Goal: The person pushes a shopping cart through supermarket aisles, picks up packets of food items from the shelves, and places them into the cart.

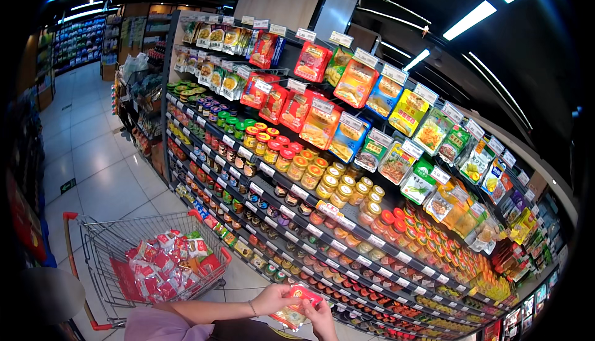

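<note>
My left hand point(274, 300), with a bracelet at its wrist, pinches a red and clear plastic food packet point(290, 315) from the left at the bottom of the view. Fingers of my right hand point(318, 315) hold the packet's right side. Left of my hands stands a wire shopping cart point(100, 248) with red corner pieces, holding a heap of red and white packets point(162, 266). In front of me, a long shelf unit point(307, 197) bears rows of lidded glass jars point(311, 176), and hanging food pouches point(355, 83) fill its upper hooks.
A tiled aisle floor point(102, 169) runs away at the left, past a stand of packed goods point(139, 90) beyond the shelf's end. Price tags line the shelf edges. Dark shelving point(23, 192) borders the far left. The cart stands close to the shelf's lower left part.
</note>
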`<action>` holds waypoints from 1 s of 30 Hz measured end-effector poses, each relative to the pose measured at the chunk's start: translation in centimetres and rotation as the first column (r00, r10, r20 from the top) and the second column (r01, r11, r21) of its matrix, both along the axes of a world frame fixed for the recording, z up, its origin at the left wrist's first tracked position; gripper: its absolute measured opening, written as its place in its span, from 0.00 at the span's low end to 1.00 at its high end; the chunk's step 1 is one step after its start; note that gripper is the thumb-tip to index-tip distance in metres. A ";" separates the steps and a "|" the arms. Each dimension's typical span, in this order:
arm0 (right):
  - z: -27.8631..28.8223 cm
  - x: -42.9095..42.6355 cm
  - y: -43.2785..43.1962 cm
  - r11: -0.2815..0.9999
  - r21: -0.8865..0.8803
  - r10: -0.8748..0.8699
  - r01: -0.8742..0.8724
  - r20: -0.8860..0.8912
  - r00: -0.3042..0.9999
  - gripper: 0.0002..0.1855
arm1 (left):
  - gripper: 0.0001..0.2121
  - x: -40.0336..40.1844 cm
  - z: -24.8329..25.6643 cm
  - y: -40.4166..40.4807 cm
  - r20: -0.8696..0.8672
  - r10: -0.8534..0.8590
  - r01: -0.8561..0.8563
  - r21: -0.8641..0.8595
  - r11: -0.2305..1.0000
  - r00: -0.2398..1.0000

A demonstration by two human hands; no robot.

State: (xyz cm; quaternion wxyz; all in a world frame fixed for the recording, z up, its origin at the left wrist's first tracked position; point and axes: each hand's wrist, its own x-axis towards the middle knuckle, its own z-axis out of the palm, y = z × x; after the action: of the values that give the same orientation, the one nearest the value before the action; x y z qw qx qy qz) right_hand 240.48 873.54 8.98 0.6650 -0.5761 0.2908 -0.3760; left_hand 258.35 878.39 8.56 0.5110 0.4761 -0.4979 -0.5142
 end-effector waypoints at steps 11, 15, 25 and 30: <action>0.8 -0.4 0.2 0.976 0.166 -0.119 0.139 -0.122 0.985 0.16 | 0.13 0.2 0.4 0.4 -0.085 -0.159 0.173 0.199 0.965 0.984; 2.2 1.6 -0.2 0.983 0.182 0.014 -0.002 -0.070 0.997 0.18 | 0.10 1.5 -0.7 1.2 -0.123 0.011 0.007 0.145 0.989 0.992; -1.2 -1.8 0.5 0.980 0.162 -0.114 0.115 -0.021 0.993 0.14 | 0.08 -0.8 1.7 -0.2 -0.195 -0.195 0.237 0.221 0.946 0.961; 0.5 -3.7 0.9 0.972 0.173 -0.156 0.156 -0.011 0.988 0.12 | 0.06 -0.7 0.0 -1.0 -0.224 -0.206 0.264 0.274 0.925 0.953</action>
State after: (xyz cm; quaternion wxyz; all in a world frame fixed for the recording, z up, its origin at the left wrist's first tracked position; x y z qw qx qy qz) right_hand 236.81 874.42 9.44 0.6814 -0.4908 0.3659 -0.4011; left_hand 257.65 877.40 8.59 0.4123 0.4333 -0.4162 -0.6848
